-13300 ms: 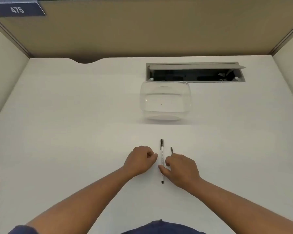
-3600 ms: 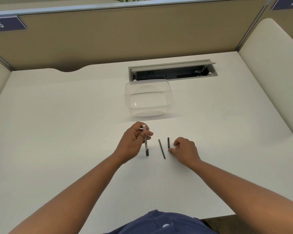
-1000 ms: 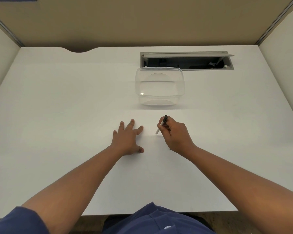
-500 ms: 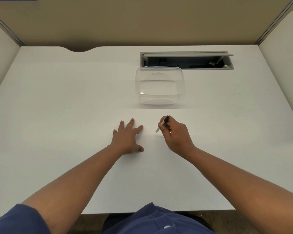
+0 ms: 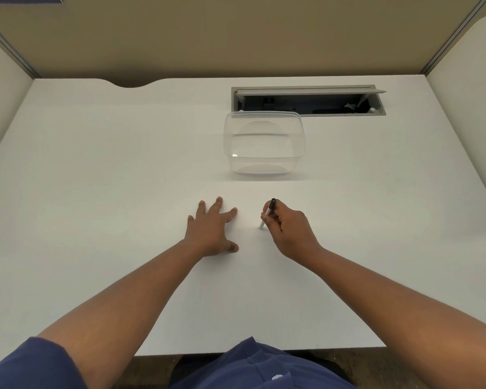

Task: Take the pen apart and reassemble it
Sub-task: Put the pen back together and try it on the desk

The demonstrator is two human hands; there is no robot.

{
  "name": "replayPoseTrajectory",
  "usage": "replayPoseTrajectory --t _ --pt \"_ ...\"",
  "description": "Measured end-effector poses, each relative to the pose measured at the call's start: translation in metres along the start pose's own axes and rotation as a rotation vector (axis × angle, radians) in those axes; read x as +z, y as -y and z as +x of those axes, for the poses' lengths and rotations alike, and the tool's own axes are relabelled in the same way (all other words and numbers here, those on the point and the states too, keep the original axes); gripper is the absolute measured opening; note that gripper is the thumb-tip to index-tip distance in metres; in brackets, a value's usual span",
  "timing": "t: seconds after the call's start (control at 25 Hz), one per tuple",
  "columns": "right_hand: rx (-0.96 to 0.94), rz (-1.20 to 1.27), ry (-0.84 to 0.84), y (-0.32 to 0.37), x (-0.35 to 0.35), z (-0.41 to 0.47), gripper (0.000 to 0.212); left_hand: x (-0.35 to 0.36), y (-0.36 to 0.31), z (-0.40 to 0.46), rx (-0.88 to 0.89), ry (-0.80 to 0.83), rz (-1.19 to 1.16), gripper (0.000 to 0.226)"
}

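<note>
Short blue sleeve (image 5: 37,363) at left shoulder, blue shirt front (image 5: 253,366), small white button; forearms bare

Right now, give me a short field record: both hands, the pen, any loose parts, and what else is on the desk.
left hand: flat on the desk, fingers spread, holding nothing
right hand: grips the pen
pen: tilted, white end down at the desk, dark end up
loose parts: none visible
container: clear, beyond the hands
cable tray: lid open, behind the container
</note>
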State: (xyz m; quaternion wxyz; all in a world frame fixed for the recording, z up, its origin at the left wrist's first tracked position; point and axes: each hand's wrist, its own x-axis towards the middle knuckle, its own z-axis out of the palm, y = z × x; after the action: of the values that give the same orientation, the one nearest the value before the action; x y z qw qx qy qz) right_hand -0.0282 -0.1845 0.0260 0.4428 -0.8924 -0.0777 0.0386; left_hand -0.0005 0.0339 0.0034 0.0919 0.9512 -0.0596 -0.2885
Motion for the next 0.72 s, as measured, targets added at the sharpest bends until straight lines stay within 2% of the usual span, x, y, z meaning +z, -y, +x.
replayPoseTrajectory --t 0.52,0.64,0.72 --pt "0.05 0.031 0.006 -0.003 -0.003 -0.002 0.006 -0.002 -0.004 -0.002 -0.02 0.017 -0.026 0.104" --pt "0.073 0.042 -0.008 -0.004 -0.005 -0.001 0.005 -0.001 -0.014 -0.002 0.012 -0.072 -0.122 0.087" --pt "0.091 0.059 -0.019 -0.004 -0.007 0.0 0.005 0.004 -0.025 -0.003 0.08 -0.137 -0.28 0.074"
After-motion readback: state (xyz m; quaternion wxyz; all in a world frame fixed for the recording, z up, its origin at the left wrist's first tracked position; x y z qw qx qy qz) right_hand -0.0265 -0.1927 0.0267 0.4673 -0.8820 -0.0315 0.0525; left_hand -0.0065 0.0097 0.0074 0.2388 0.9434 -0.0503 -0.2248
